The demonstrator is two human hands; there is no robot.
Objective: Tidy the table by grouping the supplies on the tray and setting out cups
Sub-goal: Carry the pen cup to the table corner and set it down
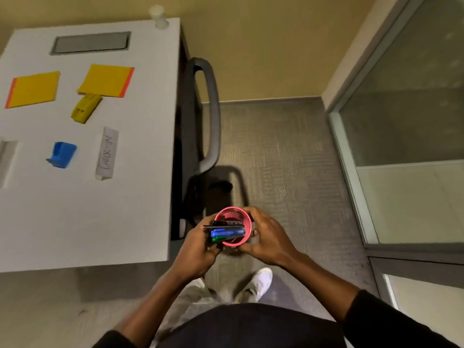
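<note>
So the person was standing off the table's right edge, both hands out in front over the carpet, not over the table at all. The right hand (266, 237) was wrapped around one red mesh cup (233, 226), and the left hand (198, 247) was clamped on a little bundle of markers (226, 232) laid across the cup's mouth; I counted a black one, a blue one and a green one, maybe a fourth underneath, couldn't really tell. Hands were close together, basically meeting at the cup. Over on the white table (75, 209), up around 10 to 11 o'clock from the hands, there were two yellow pads (34, 89) with orange edges, one yellow stapler-looking thing (85, 108), one blue holder (62, 154), and one folded white name card (107, 153). Two clear cups (158, 17) sat way off at the far corner, about 11 o'clock. One dark chair (203, 116) was tucked just beside the table's right edge.
</note>
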